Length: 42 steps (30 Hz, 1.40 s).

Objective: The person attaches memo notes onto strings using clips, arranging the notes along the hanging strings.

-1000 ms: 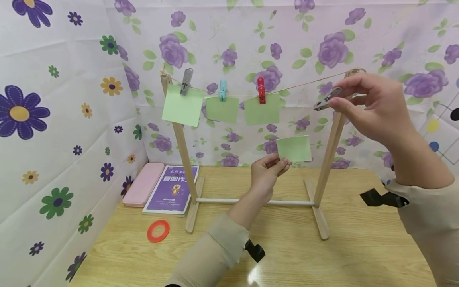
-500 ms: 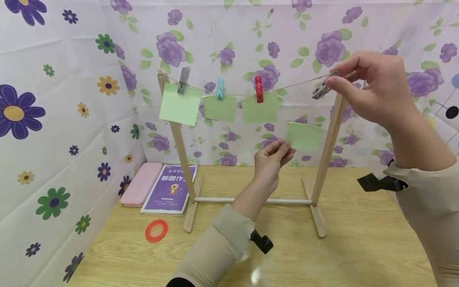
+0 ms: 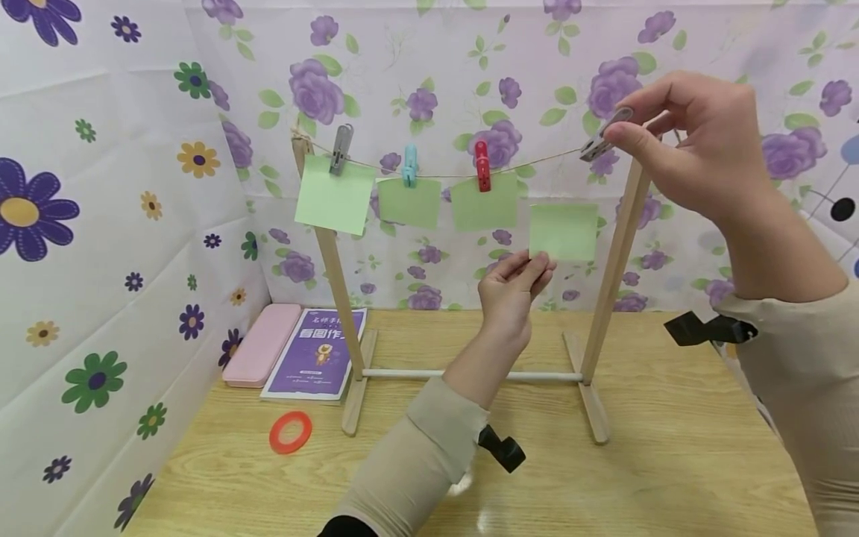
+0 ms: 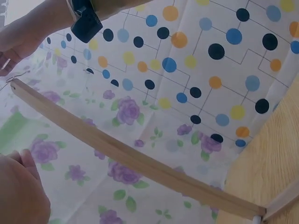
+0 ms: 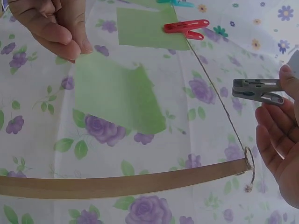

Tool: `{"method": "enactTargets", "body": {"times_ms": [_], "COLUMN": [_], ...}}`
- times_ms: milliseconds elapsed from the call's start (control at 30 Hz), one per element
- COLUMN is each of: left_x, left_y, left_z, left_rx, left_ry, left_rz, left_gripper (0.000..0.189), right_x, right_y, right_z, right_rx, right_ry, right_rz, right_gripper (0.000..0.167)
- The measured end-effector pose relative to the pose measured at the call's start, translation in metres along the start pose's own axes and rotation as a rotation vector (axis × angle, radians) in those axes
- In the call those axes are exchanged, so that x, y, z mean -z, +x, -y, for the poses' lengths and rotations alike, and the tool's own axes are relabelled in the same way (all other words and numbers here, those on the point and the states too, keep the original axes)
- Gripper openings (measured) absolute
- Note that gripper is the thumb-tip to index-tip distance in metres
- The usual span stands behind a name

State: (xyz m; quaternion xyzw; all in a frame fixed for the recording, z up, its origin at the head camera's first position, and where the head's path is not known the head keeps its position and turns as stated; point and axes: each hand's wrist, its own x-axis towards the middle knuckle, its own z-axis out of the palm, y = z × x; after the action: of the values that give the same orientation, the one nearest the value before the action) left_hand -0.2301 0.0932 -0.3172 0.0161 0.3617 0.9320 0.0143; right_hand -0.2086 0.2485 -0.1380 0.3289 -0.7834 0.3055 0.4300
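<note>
My left hand [image 3: 513, 294] pinches a green paper note [image 3: 564, 233] by its lower left corner, holding it below the twine [image 3: 537, 160]. Up at the right post, my right hand [image 3: 701, 142] holds a grey clothespin [image 3: 606, 134] between thumb and fingers, its tip level with the line. In the right wrist view that grey clothespin [image 5: 257, 90] appears apart from the twine, and the note [image 5: 117, 95] curls at its free edge. Three more green notes hang from the twine, under a grey clothespin [image 3: 341, 149], a blue one [image 3: 410, 165] and a red one [image 3: 482, 165].
Wooden posts [image 3: 617, 268] and a white crossbar [image 3: 543, 377] form the stand on the wooden table [image 3: 570, 492]. To its left lie a pink case [image 3: 263, 344], a purple book [image 3: 315, 354] and a red tape ring [image 3: 291, 432]. Flowered cloth [image 3: 443, 67] covers the walls.
The left hand has raised the green note toward the twine and turned it more upright. The right hand has lifted its grey clothespin up to the height of the line.
</note>
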Motion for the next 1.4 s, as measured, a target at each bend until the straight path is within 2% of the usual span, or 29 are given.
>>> {"method": "enactTargets", "body": {"times_ms": [133,300,400,633,900,1067,1400], "left_x": [-0.008,-0.018,-0.022,-0.027,-0.033,-0.036,-0.036], "left_y": [0.0,0.0,-0.001,0.0,0.0,0.001,0.003], "left_z": [0.0,-0.003,-0.005,-0.006,-0.007,-0.006,-0.008], "left_rx": [0.01,-0.021,-0.036,-0.04,-0.041,-0.05,-0.073], "left_ry": [-0.044,-0.065,-0.083,-0.149,-0.195,-0.202,-0.226], "left_rz": [-0.001,-0.013,-0.029,-0.039,-0.049,-0.061,-0.04], "left_gripper": [0.013,0.015,0.013,0.012,0.015,0.015,0.015], "right_x": [0.002,0.004,0.003,-0.007,-0.009,-0.009,-0.011], "right_y": [0.005,0.016,0.024,0.036,0.038,0.036,0.035], "right_z": [0.001,0.004,0.006,0.003,-0.001,-0.003,-0.005], "right_rx": [0.024,0.066,0.05,-0.047,-0.13,-0.13,-0.128], "right_ry": [-0.043,-0.122,-0.172,-0.241,-0.241,-0.246,-0.262], "right_rz": [0.007,0.065,0.122,0.188,0.241,0.272,0.318], "right_gripper": [0.013,0.011,0.012,0.02,0.02,0.02,0.018]}}
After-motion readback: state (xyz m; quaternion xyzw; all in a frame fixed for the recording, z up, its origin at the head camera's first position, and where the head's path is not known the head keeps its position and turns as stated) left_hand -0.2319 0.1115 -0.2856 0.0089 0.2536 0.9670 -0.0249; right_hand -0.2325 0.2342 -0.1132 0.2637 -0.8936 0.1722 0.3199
